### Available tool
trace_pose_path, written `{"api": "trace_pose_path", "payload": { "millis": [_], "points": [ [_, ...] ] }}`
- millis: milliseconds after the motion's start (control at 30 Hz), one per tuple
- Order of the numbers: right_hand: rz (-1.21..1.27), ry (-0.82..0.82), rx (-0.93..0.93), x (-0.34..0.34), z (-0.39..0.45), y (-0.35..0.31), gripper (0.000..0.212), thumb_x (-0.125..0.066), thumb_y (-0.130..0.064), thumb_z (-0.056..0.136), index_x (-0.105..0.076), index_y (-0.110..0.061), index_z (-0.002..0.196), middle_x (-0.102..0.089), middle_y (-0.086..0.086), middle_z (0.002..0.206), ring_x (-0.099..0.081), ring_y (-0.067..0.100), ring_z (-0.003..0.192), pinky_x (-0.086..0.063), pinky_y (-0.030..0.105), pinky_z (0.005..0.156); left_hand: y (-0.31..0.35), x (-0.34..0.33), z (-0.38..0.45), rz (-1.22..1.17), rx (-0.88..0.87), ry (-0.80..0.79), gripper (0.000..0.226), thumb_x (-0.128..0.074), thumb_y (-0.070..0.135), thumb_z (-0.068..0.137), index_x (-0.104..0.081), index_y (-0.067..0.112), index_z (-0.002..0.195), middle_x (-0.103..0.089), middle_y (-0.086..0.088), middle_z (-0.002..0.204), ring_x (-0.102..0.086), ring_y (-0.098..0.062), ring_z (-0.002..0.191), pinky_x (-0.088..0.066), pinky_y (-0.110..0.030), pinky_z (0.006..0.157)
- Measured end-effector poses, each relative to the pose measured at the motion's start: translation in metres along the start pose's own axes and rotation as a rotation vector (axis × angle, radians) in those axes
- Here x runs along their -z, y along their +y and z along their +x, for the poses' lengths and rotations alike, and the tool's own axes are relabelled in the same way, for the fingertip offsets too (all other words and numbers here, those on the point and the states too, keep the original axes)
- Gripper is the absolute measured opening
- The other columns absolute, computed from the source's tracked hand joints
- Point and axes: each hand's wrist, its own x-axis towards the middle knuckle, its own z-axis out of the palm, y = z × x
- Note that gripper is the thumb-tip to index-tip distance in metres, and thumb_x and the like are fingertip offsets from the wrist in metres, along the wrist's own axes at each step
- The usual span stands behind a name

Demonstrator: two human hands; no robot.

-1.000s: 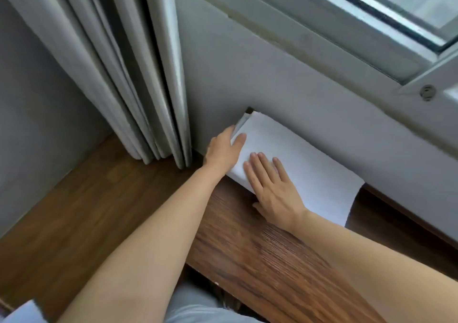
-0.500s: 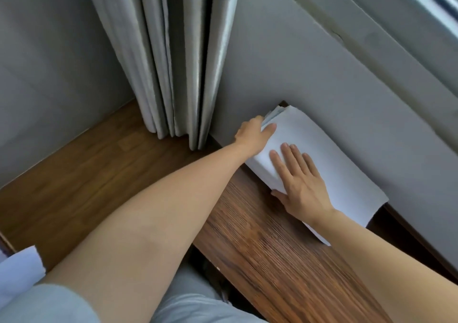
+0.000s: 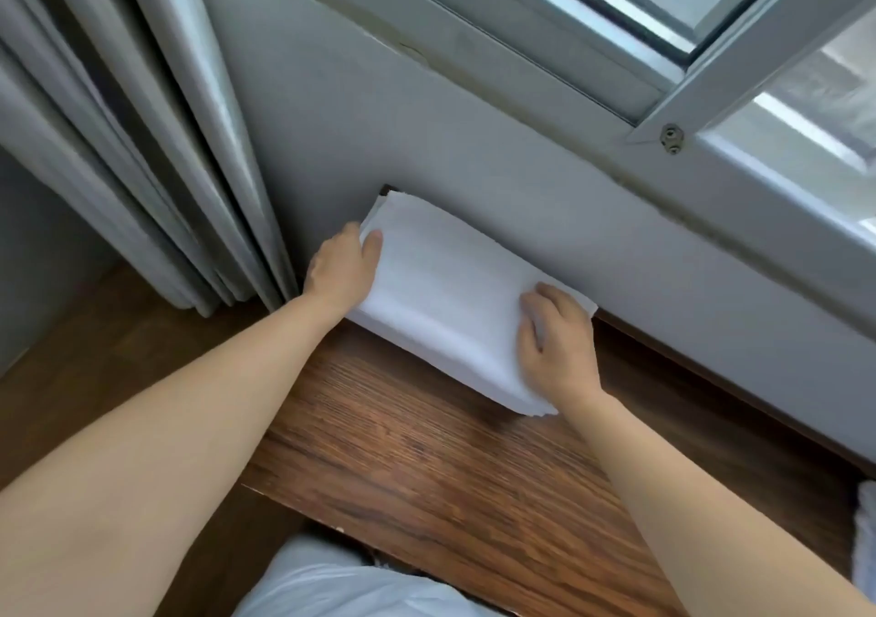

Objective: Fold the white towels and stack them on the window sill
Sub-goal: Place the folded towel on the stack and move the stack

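While resting on the towel stack (image 3: 441, 285), left hand (image 3: 339, 270) thumb-over-edge gripping, right hand (image 3: 559, 351) fingers (image 3: 545, 296) curled atop.

Both hands hold the folded white towels (image 3: 445, 294) on the wooden sill (image 3: 426, 465): left hand (image 3: 343, 268), right hand (image 3: 559, 346).
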Motion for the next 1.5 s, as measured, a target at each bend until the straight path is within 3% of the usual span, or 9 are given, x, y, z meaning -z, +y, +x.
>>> {"api": "trace_pose_path", "payload": {
  "millis": [233, 333, 433, 533, 667, 767, 1067, 1267, 1500],
  "points": [
    [0.818, 0.259, -0.975, 0.002, -0.012, -0.015, 0.083, -0.069, -0.035, 0.094, -0.027, -0.008, 0.16, -0.04, 0.011, 0.156, -0.047, 0.027, 0.14, -0.042, 0.044, 0.117, 0.002, 0.013, 0.004, -0.081, 0.028, -0.069, 0.043, -0.043, 0.044, 0.106, -0.06, 0.009, 0.126, -0.068, -0.01, 0.112, -0.063, -0.029, 0.096, -0.047, -0.035, 0.074],
    [1.006, 0.12, -1.1, 0.001, -0.014, -0.002, 0.088, -0.074, -0.05, 0.082, -0.04, -0.012, 0.153, -0.06, 0.007, 0.14, -0.065, 0.027, 0.119, -0.054, 0.046, 0.106, 0.004, 0.021, 0.011, -0.006, 0.014, -0.122, 0.04, -0.048, 0.045, 0.102, -0.062, 0.01, 0.116, -0.067, -0.004, 0.102, -0.063, -0.026, 0.089, -0.042, -0.031, 0.061],
    [1.124, 0.015, -1.192, 0.007, -0.012, 0.006, 0.069, -0.081, -0.05, 0.08, -0.048, -0.01, 0.125, -0.067, 0.006, 0.117, -0.07, 0.029, 0.108, -0.057, 0.05, 0.102, 0.014, 0.029, 0.016, 0.001, 0.112, -0.203, 0.06, -0.056, 0.066, 0.082, -0.061, 0.016, 0.115, -0.068, 0.001, 0.105, -0.067, -0.023, 0.093, -0.057, -0.04, 0.079],
    [1.194, -0.056, -1.193, 0.015, -0.004, 0.012, 0.069, -0.085, -0.044, 0.083, -0.045, -0.011, 0.127, -0.067, 0.005, 0.113, -0.071, 0.029, 0.103, -0.059, 0.049, 0.098, 0.02, 0.03, 0.019, -0.04, 0.209, -0.208, 0.071, -0.064, 0.073, 0.066, -0.065, 0.018, 0.112, -0.072, 0.002, 0.103, -0.071, -0.024, 0.091, -0.061, -0.045, 0.086],
    [1.29, -0.163, -1.176, 0.026, 0.004, 0.016, 0.068, -0.093, -0.039, 0.077, -0.06, -0.007, 0.127, -0.075, 0.007, 0.115, -0.076, 0.025, 0.098, -0.062, 0.043, 0.085, 0.024, 0.032, 0.024, -0.268, 0.333, -0.257, 0.061, -0.082, 0.051, 0.073, -0.067, 0.009, 0.113, -0.075, -0.007, 0.104, -0.075, -0.025, 0.086, -0.062, -0.037, 0.074],
    [1.339, -0.225, -1.175, 0.031, 0.007, 0.023, 0.049, -0.095, -0.032, 0.075, -0.072, -0.013, 0.115, -0.081, 0.007, 0.109, -0.077, 0.027, 0.1, -0.059, 0.05, 0.098, 0.024, 0.034, 0.027, -0.331, 0.387, -0.295, 0.062, -0.086, 0.044, 0.077, -0.063, 0.005, 0.119, -0.074, -0.008, 0.106, -0.074, -0.026, 0.088, -0.058, -0.034, 0.065],
    [1.375, -0.284, -1.224, 0.035, 0.01, 0.014, 0.049, -0.095, -0.031, 0.075, -0.072, -0.013, 0.115, -0.082, 0.01, 0.098, -0.08, 0.032, 0.093, -0.059, 0.059, 0.093, 0.027, 0.04, 0.035, -0.29, 0.427, -0.413, 0.088, -0.092, 0.061, 0.059, -0.063, 0.012, 0.126, -0.075, -0.008, 0.112, -0.074, -0.028, 0.099, -0.058, -0.046, 0.095],
    [1.316, -0.192, -1.171, 0.023, 0.007, 0.011, 0.097, -0.099, -0.049, 0.056, -0.06, -0.014, 0.137, -0.079, 0.007, 0.113, -0.08, 0.029, 0.093, -0.064, 0.053, 0.084, 0.036, 0.04, 0.033, -0.294, 0.432, -0.48, 0.074, -0.093, 0.052, 0.064, -0.065, 0.013, 0.12, -0.077, -0.008, 0.107, -0.076, -0.028, 0.094, -0.06, -0.043, 0.084],
    [1.343, -0.234, -1.106, 0.031, 0.003, 0.008, 0.056, -0.091, -0.043, 0.076, -0.072, -0.017, 0.122, -0.082, 0.005, 0.104, -0.08, 0.028, 0.096, -0.061, 0.053, 0.095, 0.024, 0.036, 0.028, -0.295, 0.368, -0.422, 0.074, -0.087, 0.06, 0.068, -0.066, 0.01, 0.119, -0.077, -0.008, 0.106, -0.076, -0.029, 0.093, -0.06, -0.041, 0.083]
  ]
}}
